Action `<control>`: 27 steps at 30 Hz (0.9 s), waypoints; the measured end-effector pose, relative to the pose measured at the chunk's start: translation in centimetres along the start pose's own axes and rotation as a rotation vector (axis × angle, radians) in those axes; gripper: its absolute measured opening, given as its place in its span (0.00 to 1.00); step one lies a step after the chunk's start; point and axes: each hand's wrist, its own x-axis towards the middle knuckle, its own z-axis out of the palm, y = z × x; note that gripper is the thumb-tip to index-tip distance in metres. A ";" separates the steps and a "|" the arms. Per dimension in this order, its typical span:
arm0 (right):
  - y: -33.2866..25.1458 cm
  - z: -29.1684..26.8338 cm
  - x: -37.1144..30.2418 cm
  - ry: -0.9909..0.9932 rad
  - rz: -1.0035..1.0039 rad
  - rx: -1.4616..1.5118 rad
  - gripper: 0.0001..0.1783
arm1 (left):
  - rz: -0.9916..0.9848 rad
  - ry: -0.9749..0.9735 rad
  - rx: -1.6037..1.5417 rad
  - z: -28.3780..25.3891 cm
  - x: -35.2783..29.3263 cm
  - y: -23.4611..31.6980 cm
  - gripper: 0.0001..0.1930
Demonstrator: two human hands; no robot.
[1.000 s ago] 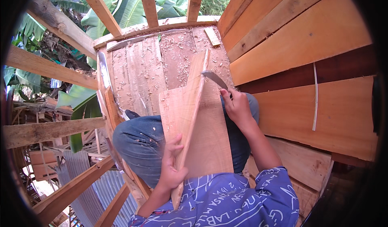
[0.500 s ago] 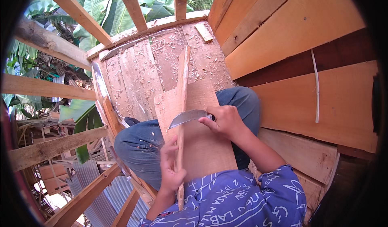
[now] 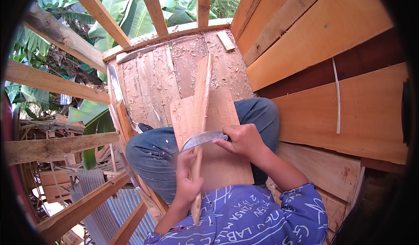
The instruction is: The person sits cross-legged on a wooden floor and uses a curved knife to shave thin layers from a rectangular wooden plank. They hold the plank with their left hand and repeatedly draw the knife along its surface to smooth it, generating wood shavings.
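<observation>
My left hand (image 3: 188,181) is closed around the lower part of a long, narrow wooden piece (image 3: 202,97) with a bladed upper part. My right hand (image 3: 242,138) grips the dark handle of a curved knife (image 3: 201,139). Its broad metal blade lies across the wooden piece, just above my left fingers, with the tip pointing left. Under both is a flat wooden board (image 3: 224,170) resting over my lap. The lower end of the wooden piece reaches my blue patterned shirt.
Wood shavings lie over the plank floor (image 3: 150,81), where a small wood offcut (image 3: 225,40) also rests. A plank wall (image 3: 331,109) stands close on the right. Slatted wooden rails (image 3: 61,81) line the left and far sides, with banana leaves (image 3: 115,15) beyond.
The wooden piece has turned, so more of its broad face shows. The knife has moved slightly down along it toward my left hand. Both hands keep their holds.
</observation>
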 end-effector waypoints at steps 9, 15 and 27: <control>0.1 -0.4 0.5 0.019 0.037 -0.026 0.32 | 0.010 0.013 0.063 0.4 -0.1 0.5 0.32; 0.4 0.3 0.3 0.028 0.043 0.000 0.33 | -0.050 0.016 0.084 0.3 -0.6 0.2 0.32; 6.2 -0.1 3.0 0.112 0.540 0.069 0.28 | -0.042 0.033 0.194 1.0 -0.7 0.8 0.29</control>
